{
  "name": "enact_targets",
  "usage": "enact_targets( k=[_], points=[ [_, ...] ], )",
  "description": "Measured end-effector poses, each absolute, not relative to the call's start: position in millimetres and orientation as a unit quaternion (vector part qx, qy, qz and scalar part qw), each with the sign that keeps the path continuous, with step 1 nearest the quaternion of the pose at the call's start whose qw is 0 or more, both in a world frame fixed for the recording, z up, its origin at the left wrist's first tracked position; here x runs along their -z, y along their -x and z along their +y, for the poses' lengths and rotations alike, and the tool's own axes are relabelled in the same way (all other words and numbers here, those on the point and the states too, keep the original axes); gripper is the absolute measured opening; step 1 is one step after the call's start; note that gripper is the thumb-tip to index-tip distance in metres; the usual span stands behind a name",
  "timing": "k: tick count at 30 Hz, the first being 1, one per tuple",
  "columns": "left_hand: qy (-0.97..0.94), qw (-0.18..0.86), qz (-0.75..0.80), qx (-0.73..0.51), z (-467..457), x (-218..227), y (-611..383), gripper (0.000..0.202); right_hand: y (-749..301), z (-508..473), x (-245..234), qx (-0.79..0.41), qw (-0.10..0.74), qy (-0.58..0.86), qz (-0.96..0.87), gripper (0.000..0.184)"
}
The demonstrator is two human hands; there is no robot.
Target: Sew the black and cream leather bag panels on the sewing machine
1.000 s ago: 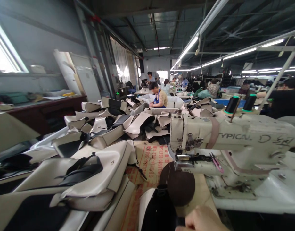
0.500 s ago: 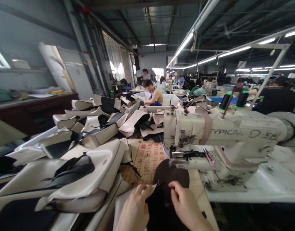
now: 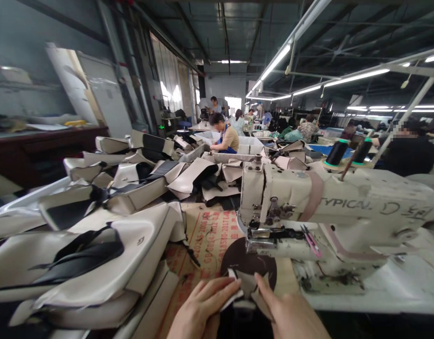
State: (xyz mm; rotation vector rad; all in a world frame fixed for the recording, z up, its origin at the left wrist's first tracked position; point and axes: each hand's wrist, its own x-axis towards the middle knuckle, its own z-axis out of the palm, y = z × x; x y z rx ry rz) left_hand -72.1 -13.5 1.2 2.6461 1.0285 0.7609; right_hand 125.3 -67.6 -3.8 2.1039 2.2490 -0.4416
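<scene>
At the bottom centre, my left hand grips the left edge of a beige-and-black sewn cover piece. My right hand pinches its right edge, the index finger stretched along the top. Between the hands the beige rim stands folded up, and the black part hangs below, partly cut off by the frame. Behind it lies a dark brown round pad on the table, just in front of the sewing machine. The piece is apart from the machine's needle area.
Beige and black sewn covers lie heaped on the left. Pink-handled snips rest on the machine's arm. Black thread cones stand behind the machine. A co-worker bends over white bins further back; other people sit beyond.
Both hands have moved closer together around the piece, and its beige rim has come up between them. My right hand now grips its right side. The view has shifted slightly.
</scene>
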Motion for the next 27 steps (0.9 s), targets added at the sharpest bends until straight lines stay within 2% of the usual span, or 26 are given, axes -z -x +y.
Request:
enact_targets(
  k=[4, 7, 11, 14, 17, 22, 27],
  points=[
    [-0.875, 0.180, 0.350, -0.283, -10, 14, 58, 0.035, -139, -54, 3, 0.159, -0.002, -0.661, 0.733, 0.058],
    [-0.878, 0.169, 0.331, -0.301, -12, 16, 56, 0.037, -137, -49, 12, 0.170, 0.020, -0.671, 0.721, 0.060],
    [-0.914, 0.069, 0.279, -0.287, -8, 8, 53, 0.039, -130, -47, 8, 0.188, 0.077, -0.688, 0.697, 0.069],
    [-0.937, 0.008, 0.250, -0.246, -1, 7, 50, 0.034, -129, -46, 2, 0.189, 0.074, -0.689, 0.695, 0.070],
    [-0.948, -0.001, 0.232, -0.218, 3, 11, 52, 0.031, -130, -44, 4, 0.183, 0.070, -0.695, 0.692, 0.073],
    [-0.939, -0.073, 0.197, -0.270, -1, 9, 56, 0.035, -135, -43, 18, 0.180, 0.036, -0.692, 0.698, 0.070],
    [-0.941, -0.180, 0.216, -0.187, -5, -11, 43, 0.032, -137, -44, 27, 0.170, -0.024, -0.695, 0.698, 0.063]
  ],
)
